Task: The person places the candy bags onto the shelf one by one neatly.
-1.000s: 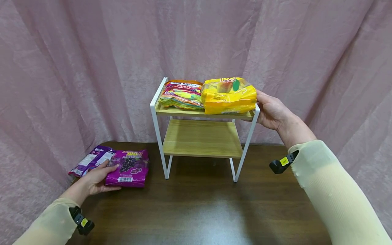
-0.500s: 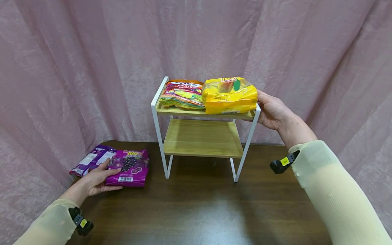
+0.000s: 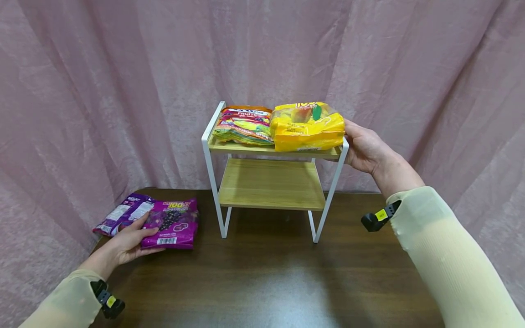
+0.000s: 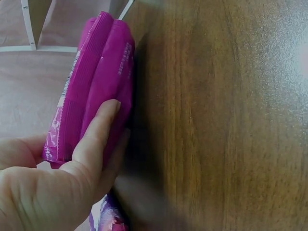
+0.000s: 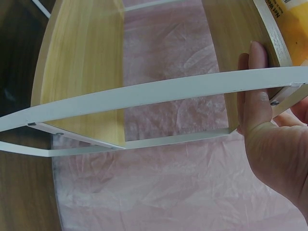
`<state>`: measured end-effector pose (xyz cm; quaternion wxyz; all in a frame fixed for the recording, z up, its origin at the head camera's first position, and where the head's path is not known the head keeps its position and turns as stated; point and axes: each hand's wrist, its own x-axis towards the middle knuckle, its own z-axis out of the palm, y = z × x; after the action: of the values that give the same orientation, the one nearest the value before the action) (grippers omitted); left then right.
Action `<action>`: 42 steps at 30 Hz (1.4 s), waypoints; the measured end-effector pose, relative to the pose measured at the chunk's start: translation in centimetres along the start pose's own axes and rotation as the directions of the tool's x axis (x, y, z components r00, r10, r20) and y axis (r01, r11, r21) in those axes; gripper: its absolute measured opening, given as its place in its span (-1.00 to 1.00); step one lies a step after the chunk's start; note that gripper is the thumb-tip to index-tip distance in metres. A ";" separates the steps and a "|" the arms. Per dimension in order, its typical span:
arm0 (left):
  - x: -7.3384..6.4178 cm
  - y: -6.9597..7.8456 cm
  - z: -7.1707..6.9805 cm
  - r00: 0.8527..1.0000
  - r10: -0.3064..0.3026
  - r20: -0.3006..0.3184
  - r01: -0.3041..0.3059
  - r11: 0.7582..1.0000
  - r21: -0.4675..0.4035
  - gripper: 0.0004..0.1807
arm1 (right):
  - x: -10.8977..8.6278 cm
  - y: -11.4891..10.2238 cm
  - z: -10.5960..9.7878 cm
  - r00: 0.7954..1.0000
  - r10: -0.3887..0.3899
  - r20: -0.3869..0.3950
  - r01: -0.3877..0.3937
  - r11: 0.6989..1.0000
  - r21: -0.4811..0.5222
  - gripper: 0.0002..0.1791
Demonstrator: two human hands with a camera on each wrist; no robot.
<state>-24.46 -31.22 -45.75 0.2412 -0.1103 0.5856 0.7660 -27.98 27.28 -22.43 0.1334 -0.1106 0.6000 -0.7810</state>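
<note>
At left in the head view, my left hand (image 3: 129, 241) holds a magenta candy bag (image 3: 176, 223) with dark berries pictured on it. The left wrist view shows my fingers spread along the lower side of this bag (image 4: 98, 86). My right hand (image 3: 367, 148) grips the right end of a two-tier shelf (image 3: 272, 184). In the right wrist view, some fingers (image 5: 257, 91) reach beneath the upper board, past the white frame. Others go above it beside a yellow candy bag (image 3: 307, 130), which hides their tips. A multicoloured fruit candy bag (image 3: 244, 127) lies left of the yellow one.
A purple candy bag (image 3: 127, 214) lies on the brown table (image 3: 262, 282), partly behind the magenta one. The shelf's white legs (image 3: 321, 218) stand on the table near its back edge. A pink curtain (image 3: 164, 91) hangs behind.
The magenta bag has shifted very slightly left and tilted a little in my left hand. My right hand keeps its place at the shelf's end.
</note>
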 end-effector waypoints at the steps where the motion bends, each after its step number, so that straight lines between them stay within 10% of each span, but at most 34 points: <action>1: 0.0 -0.1 -0.1 1.000 0.005 0.005 -0.005 1.000 -0.002 -0.01 | 0.0 0.0 0.0 1.000 0.002 -0.003 -0.002 1.000 0.003 -0.35; 42: -0.5 -1.2 -1.0 0.992 0.124 -0.004 -0.124 0.992 0.025 -0.06 | 0.0 0.0 0.2 1.000 0.002 -0.021 -0.002 1.000 0.004 -0.35</action>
<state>-23.58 -32.08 -46.80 0.1928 -0.0729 0.6015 0.7719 -27.95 27.11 -22.35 0.1282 -0.1017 0.5998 -0.7832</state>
